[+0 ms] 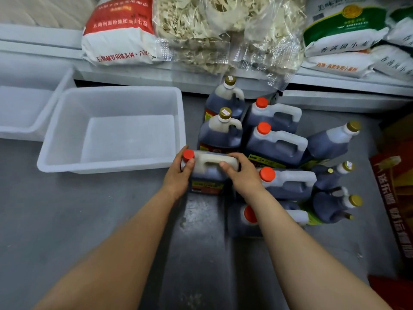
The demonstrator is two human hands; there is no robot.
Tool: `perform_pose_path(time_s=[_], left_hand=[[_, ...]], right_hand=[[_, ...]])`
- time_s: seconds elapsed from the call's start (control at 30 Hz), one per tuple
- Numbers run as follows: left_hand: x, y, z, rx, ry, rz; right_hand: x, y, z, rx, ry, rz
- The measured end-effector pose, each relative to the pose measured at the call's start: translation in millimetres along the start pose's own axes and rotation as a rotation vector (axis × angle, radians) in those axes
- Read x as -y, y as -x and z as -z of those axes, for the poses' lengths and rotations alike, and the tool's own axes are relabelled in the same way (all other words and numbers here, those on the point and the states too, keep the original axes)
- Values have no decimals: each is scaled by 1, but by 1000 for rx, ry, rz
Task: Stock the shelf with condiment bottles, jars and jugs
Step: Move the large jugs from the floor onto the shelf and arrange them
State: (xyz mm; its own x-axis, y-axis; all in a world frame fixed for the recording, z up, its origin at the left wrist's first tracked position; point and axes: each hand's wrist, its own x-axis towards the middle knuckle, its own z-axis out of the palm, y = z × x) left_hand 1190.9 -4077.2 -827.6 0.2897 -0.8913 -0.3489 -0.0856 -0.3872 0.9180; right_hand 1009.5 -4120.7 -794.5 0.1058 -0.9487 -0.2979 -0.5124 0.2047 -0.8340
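Observation:
A dark sauce jug with a red cap [207,173] stands on the grey floor in the middle of the view. My left hand [178,175] grips its neck side just below the cap. My right hand [242,173] wraps the right end of its white handle. Behind and right of it stand several more red-capped jugs [277,144] and several gold-capped jugs [221,133]. One red-capped jug [248,218] is partly hidden under my right forearm.
An empty white plastic tub [111,164] sits left of the jugs, a second tub [26,130] beyond it. A low white shelf [335,83] at the back carries flour sacks [120,30] and bagged dried strips [223,30]. Red cartons [395,198] stand at the right.

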Motion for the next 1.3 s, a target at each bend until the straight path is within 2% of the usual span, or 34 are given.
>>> perform_pose_path(time_s=[0.13,0.47,0.67,0.93,1.3], left_hand=[[-2,-2,1,-32,-9,9],[-10,-9,4,-126,-143,65],[-47,19,21,-148,-301,98],[-205,100,67,-163,-552,123],[-506,187,124,-131,-584,-21]], right_hand=[[-2,-5,-2,9,-29,-11],[2,-9,-7,-87,129,39],[30,21,6,-138,143,10],[167,92,77,-139,227,-19],[431,165,235,-239,283,60]])
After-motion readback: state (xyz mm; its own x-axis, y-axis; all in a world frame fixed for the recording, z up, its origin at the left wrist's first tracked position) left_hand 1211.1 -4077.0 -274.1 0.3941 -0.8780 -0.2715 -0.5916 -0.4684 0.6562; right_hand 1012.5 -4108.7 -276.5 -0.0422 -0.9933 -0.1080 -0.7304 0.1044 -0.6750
